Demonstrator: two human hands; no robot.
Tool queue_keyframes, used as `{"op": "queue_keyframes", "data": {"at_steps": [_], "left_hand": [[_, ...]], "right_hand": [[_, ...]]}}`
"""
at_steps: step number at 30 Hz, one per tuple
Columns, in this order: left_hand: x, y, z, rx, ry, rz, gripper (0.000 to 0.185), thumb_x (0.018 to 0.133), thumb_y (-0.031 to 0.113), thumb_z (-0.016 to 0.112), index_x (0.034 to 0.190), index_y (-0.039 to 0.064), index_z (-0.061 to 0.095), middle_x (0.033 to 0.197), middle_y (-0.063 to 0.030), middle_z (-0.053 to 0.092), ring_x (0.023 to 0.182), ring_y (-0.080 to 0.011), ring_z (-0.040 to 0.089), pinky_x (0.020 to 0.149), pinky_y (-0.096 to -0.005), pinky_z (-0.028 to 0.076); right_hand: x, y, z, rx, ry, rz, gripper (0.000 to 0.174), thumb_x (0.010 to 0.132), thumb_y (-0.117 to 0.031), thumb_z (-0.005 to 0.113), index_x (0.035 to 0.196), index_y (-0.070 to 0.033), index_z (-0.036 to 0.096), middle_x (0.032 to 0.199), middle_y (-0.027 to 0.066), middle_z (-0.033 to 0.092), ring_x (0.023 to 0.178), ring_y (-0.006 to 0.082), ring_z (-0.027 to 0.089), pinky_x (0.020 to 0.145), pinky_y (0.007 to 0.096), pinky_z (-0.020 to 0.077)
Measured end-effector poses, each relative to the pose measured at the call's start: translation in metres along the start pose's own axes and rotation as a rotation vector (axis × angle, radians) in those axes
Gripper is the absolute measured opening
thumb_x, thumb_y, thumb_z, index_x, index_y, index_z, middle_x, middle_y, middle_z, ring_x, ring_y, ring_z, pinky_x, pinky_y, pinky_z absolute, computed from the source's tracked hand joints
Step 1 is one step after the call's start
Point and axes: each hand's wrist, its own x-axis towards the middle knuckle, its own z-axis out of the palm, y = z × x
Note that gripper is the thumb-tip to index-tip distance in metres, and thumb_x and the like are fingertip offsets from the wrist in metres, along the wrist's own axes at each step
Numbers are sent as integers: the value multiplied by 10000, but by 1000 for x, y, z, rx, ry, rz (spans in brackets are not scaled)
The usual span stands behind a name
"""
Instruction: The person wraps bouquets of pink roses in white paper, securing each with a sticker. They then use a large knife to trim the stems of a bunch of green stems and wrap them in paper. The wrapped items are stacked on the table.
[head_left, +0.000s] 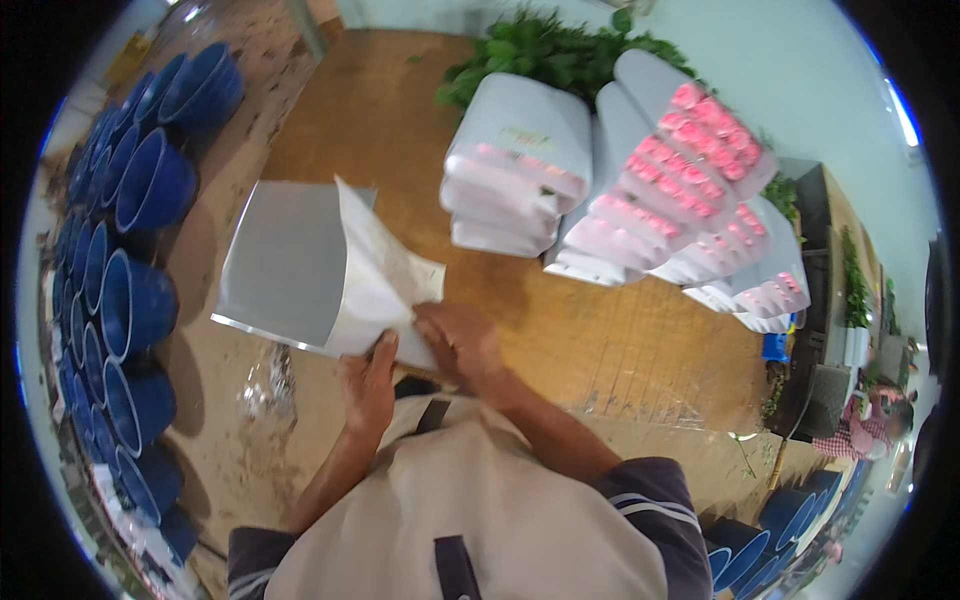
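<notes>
Both hands are on a white sheet (382, 262) of paper or thin card at the table's near left. My left hand (369, 379) grips its near edge, thumb on top. My right hand (461, 341) holds the sheet's right side, where it bends up in a fold. Under the sheet and to its left lies a flat grey panel (285, 259) with a shiny near edge, reaching past the table's left side. The fingers beneath the sheet are hidden. Wrapped bunches of pink roses (705, 127) lie farther off to the right.
More wrapped bunches (517, 165) are stacked on the wooden table (360, 97), green leaves (555, 52) towards the wall. Rows of blue buckets (139, 300) stand on the floor at left, others (739, 544) at lower right. A person (862, 427) is at far right.
</notes>
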Motion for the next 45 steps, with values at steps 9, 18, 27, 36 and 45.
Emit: {"op": "queue_keyframes", "data": {"at_steps": [9, 18, 27, 36, 45], "left_hand": [[19, 14, -25, -34, -58, -10, 340, 1055, 174, 649, 1371, 59, 602, 1276, -51, 662, 1154, -153, 622, 972, -327, 521], [52, 15, -81, -46, -35, 52, 251, 1069, 176, 623, 1219, -22, 657, 1150, -37, 689, 1077, -112, 601, 940, -296, 503], [135, -104, -164, -314, 261, -327, 234, 1053, 254, 656, 1144, 40, 671, 996, -54, 713, 901, -163, 695, 732, -295, 560], [96, -96, -188, 833, -243, -97, 229, 966, 196, 696, 1023, -25, 698, 744, -103, 699, 687, -239, 706, 615, -352, 531], [171, 13, 98, 1070, -514, 1308, 217, 877, 82, 744, 1093, 100, 746, 1038, -23, 677, 863, -252, 688, 721, -377, 588]], "right_hand": [[27, -21, 19, 3, 99, -12, 82, 914, -61, 760, 977, -11, 746, 1001, 152, 771, 868, 329, 740, 758, 405, 588], [44, -39, 55, 10, 231, 458, 182, 1040, -156, 667, 1004, 9, 733, 854, 100, 716, 773, 160, 662, 714, 305, 530], [1, 1, 25, 243, 630, 574, 269, 1072, -218, 640, 1024, 27, 739, 846, 8, 709, 744, 73, 587, 670, 273, 483], [-63, 17, -12, 170, 711, 684, 331, 1057, -231, 665, 1003, 88, 735, 805, 71, 725, 729, 105, 674, 697, 285, 571], [-72, 46, -27, 213, 707, 707, 366, 1049, -268, 684, 992, 89, 739, 844, 99, 758, 766, 132, 712, 725, 298, 583]]}}
